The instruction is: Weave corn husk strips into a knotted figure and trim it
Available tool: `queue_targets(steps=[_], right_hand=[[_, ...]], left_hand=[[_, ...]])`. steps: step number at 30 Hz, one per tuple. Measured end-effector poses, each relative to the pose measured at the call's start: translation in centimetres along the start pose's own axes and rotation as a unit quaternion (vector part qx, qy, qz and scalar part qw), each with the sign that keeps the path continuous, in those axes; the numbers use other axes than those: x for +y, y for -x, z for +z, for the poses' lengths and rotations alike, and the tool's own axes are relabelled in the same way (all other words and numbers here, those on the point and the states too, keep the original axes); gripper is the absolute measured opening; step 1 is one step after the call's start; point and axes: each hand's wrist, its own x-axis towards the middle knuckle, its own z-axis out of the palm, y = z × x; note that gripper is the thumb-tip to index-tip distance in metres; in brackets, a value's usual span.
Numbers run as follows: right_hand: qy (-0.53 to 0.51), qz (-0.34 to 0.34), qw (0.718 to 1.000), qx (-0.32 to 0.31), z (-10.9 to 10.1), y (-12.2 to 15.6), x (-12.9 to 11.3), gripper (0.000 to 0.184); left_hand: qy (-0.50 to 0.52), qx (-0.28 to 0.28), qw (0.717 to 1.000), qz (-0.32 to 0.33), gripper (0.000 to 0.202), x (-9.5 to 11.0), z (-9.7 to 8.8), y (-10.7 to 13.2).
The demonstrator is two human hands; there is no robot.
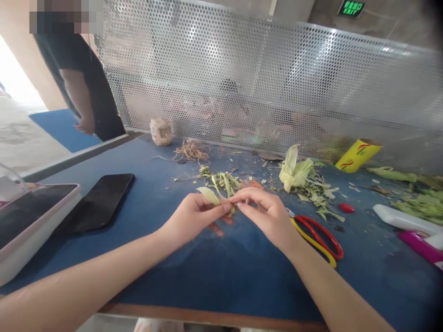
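Note:
A pale green strip that looks like corn husk (208, 195) is pinched in my left hand (190, 216), its upper end sticking out past the thumb. From the other side my right hand (268, 213) brings thumb and fingertips together at the same small piece, and the fingers of both hands meet. What lies between the fingertips is partly hidden. Just behind the hands is a heap of thin green shreds (226, 182). Close to my right wrist lie scissors (320, 240) with red and yellow handles, their blades mostly covered by the hand.
Left are a black phone (100, 203) and a pale-edged device (41, 221). Twine roll (161, 131) and tangled string (193, 151) lie behind. A tied husk bundle (294, 173), yellow tube (358, 156), red cap (346, 208) and white bottle (408, 219) sit right. A person (76, 78) stands beyond.

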Motion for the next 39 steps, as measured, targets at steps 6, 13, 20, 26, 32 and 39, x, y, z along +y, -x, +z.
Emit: queue_targets(steps=[6,13,20,26,32,39], right_hand=[[-0.013,0.064,0.998,0.007,0.8,-0.2,0.25,0.009],[-0.065,0.111,0.992,-0.013,0.72,-0.23,0.17,0.014],[-0.026,0.06,0.998,-0.012,0.85,0.15,-0.05,0.015],[-0.04,0.034,0.998,-0.03,0.7,0.17,-0.26,0.019],[-0.027,0.005,0.999,-0.021,0.83,0.12,-0.24,0.026],[-0.062,-0.025,0.993,-0.099,0.26,0.18,0.12,0.046]], left_hand=[[-0.018,0.002,1.0,-0.001,0.015,0.53,0.28,0.23],[-0.018,-0.02,1.0,0.005,0.018,0.8,0.34,0.33],[0.004,0.0,1.0,-0.02,0.017,0.7,0.48,0.19],[0.066,0.009,0.997,-0.049,0.013,0.42,0.18,0.14],[0.11,0.006,0.988,-0.112,0.017,0.63,0.18,0.12],[0.176,0.027,0.971,-0.157,0.014,0.7,-0.19,-0.12]])
